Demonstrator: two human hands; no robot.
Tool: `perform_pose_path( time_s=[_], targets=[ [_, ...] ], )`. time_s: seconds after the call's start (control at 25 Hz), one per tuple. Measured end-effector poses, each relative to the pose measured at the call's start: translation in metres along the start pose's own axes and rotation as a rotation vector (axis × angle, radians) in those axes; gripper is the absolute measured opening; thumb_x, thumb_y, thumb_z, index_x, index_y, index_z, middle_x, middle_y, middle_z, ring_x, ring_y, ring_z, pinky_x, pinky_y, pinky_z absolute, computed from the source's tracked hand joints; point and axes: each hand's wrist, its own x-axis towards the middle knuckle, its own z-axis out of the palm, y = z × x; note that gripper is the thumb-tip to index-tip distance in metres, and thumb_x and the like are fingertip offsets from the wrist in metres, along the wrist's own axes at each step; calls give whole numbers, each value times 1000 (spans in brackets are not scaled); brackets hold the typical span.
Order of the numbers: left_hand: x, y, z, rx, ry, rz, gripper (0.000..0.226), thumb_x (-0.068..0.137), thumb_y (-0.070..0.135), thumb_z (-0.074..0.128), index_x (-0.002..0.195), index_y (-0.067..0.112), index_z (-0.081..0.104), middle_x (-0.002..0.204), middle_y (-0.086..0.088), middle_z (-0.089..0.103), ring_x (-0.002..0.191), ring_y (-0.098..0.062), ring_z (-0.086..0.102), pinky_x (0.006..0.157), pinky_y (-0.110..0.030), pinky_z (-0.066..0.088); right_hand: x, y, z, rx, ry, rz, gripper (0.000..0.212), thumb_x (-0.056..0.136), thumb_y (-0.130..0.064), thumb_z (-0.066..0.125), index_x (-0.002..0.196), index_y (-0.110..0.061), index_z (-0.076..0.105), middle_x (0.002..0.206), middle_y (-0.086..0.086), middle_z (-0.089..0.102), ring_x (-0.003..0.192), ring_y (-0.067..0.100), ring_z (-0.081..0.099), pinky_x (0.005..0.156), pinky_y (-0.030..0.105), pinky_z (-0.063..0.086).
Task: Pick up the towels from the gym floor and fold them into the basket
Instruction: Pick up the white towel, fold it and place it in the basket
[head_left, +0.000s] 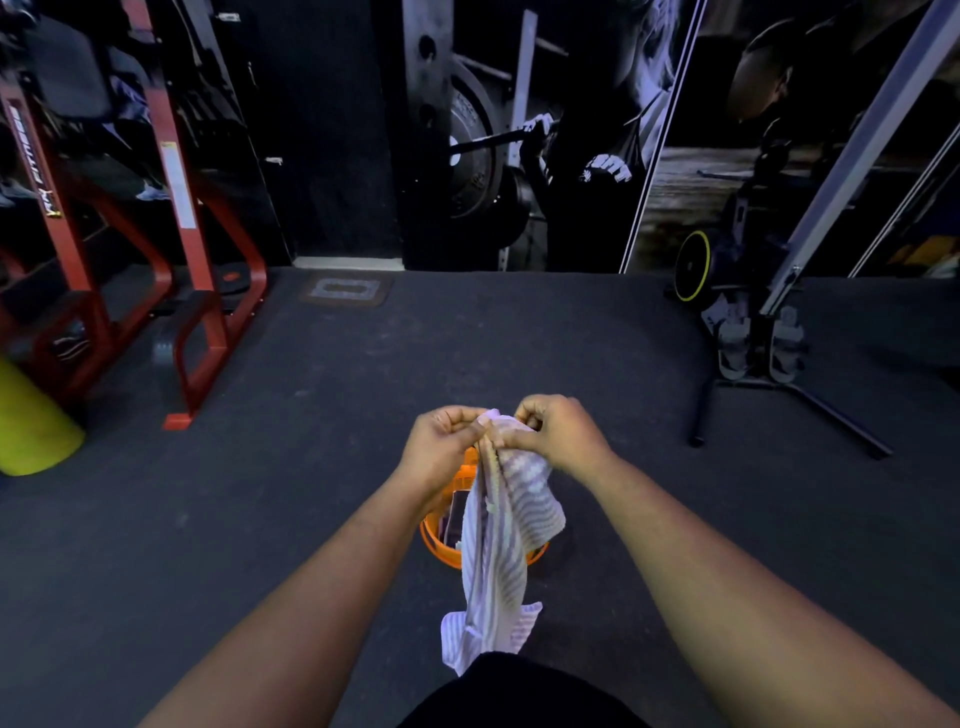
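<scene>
Above the orange basket (441, 551), both hands' grips, left hand (441, 447) and right hand (558, 431), pinch the striped towel (511, 525).

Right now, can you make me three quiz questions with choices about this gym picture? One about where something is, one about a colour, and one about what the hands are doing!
1. Where is the basket?
A. On the floor, under the hanging towel
B. On the red machine
C. Beside the bike

2. What colour is the basket?
A. Blue
B. Orange
C. Green

3. What are the hands doing with the towel?
A. Both lie flat on it
B. Only one touches it
C. Both pinch its top edge

Answers:
1. A, its orange rim peeks out on the floor behind the towel.
2. B, the rim is bright orange.
3. C, the left hand and right hand each pinch the top, and the towel hangs down.
</scene>
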Motion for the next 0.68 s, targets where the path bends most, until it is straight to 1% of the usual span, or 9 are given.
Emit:
perform_pose_path(
  time_s=[0.08, 0.16, 0.24, 0.36, 0.48, 0.52, 0.56, 0.6, 0.68],
  targets=[
    [5, -1, -7, 40, 96, 2, 16, 101, 6, 62, 108, -1, 74, 88, -3, 78, 76, -5, 70, 67, -17, 53, -8, 22, -1, -39, -143, -18, 45, 76, -52, 83, 57, -26, 52, 55, -6, 48, 53, 8, 41, 55, 35, 32],
    [13, -2, -17, 105, 204, 11, 16, 103, 9, 59, 105, 1, 73, 86, -4, 74, 76, -9, 65, 65, -19, 53, -16, 42, -4, -190, -275, 20, 51, 85, -58, 74, 56, -24, 49, 56, -3, 46, 58, 8, 41, 62, 34, 32],
    [24, -3, -33, 103, 340, 2, 17, 104, 11, 56, 103, 1, 70, 86, -5, 69, 76, -11, 61, 65, -21, 51, -25, 57, -10, -387, -358, 79, 54, 90, -62, 66, 60, -19, 50, 74, 0, 58, 82, 12, 47, 78, 36, 36],
    [40, 1, -55, 12, 515, -25, 18, 104, 17, 53, 96, 9, 67, 83, -1, 63, 76, -14, 56, 69, -29, 48, -41, 69, -21, -520, -440, 137, 37, 90, -51, 63, 67, -23, 56, 106, -1, 60, 111, 20, 42, 97, 42, 35],
    [49, 12, -64, -34, 590, -74, 16, 106, 18, 44, 97, 12, 56, 81, 1, 50, 74, -14, 47, 64, -29, 42, -51, 77, -29, -558, -560, 229, 22, 83, -48, 59, 69, -31, 57, 108, -3, 52, 116, 21, 43, 96, 41, 38],
    [51, 14, -65, -26, 597, -86, 16, 106, 18, 42, 99, 12, 55, 83, 1, 48, 77, -16, 45, 65, -30, 41, -51, 80, -29, -473, -526, 264, 23, 79, -52, 55, 67, -33, 56, 103, -3, 51, 114, 22, 48, 93, 38, 41],
    [54, 15, -67, -22, 587, -99, 17, 105, 19, 41, 100, 12, 55, 85, 1, 49, 80, -17, 46, 69, -31, 42, -53, 80, -30, -312, -420, 283, 25, 78, -55, 51, 66, -32, 56, 97, -2, 52, 108, 23, 53, 87, 34, 43],
    [56, 15, -67, -30, 568, -110, 17, 103, 20, 41, 100, 14, 55, 88, 1, 50, 83, -19, 47, 73, -33, 43, -55, 78, -30, -41, -270, 316, 27, 84, -50, 52, 67, -30, 56, 91, 0, 54, 100, 22, 56, 81, 31, 42],
    [57, 18, -69, 4, 535, -85, 14, 98, 20, 42, 93, 19, 55, 87, 3, 51, 82, -19, 48, 72, -33, 41, -56, 71, -28, 613, 70, 420, 24, 100, -26, 54, 76, -25, 57, 88, 0, 59, 95, 19, 55, 80, 33, 43]
  ],
)
